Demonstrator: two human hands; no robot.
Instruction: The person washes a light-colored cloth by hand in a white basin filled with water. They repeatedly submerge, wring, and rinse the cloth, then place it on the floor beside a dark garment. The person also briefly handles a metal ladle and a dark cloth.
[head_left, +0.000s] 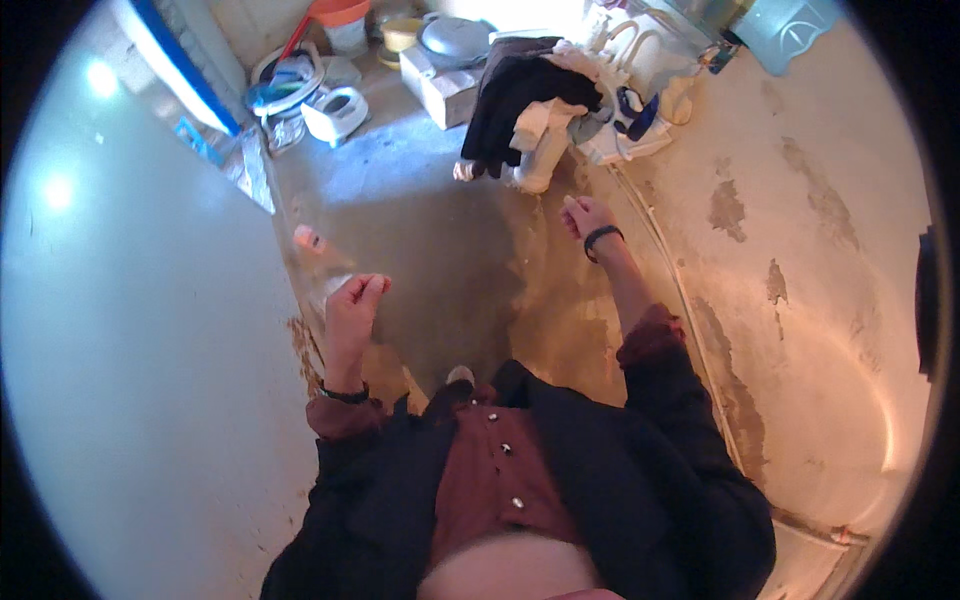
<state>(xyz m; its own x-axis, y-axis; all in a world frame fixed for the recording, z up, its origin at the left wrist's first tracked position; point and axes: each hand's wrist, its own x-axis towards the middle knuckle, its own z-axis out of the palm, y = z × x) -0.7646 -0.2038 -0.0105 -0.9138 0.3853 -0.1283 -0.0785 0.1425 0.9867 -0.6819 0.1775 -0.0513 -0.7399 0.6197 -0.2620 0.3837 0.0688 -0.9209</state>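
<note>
My left hand (356, 300) is raised on the left side of the view, fingers curled in, with nothing visible in it. It appears over the floor, near a small pinkish container (308, 238). On the right, my right hand (588, 218) is also curled, with a dark band round the wrist and no object plain in its fingers. Just beyond it is a heap of dark and cream clothes (517, 97); whether the hand touches the heap is not shown, but a gap appears between them.
Behind are a white box (442, 88), a white plastic potty-like seat (335, 115), a round basin (289, 79) and an orange bucket (341, 15). A pale door or panel (150, 300) stands at left. Along the stained right wall (810, 225) runs a thin pipe (686, 300).
</note>
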